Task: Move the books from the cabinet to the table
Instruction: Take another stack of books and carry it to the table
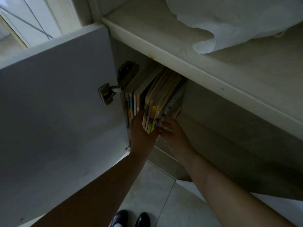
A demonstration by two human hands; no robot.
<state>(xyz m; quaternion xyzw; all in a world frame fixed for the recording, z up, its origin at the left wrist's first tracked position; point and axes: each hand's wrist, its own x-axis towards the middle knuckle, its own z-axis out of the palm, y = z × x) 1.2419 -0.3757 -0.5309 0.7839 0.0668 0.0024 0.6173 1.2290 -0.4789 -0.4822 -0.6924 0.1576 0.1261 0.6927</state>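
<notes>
Together, both hands — left hand [142,128], right hand [172,130] — clasp books [152,110]

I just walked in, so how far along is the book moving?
Done: the cabinet door stands open. In hand: the left hand and right hand clasp a bunch of books from either side, still inside the cabinet. Left: lifting them out, plus the books by the hinge. No table is in view.

No text could be read anywhere in the view. The yellow spine [153,114] among the upright colourful books [147,99] in the white cabinet [164,51] carried small dark marks, too dim and blurred to make out as letters or numbers.
</notes>
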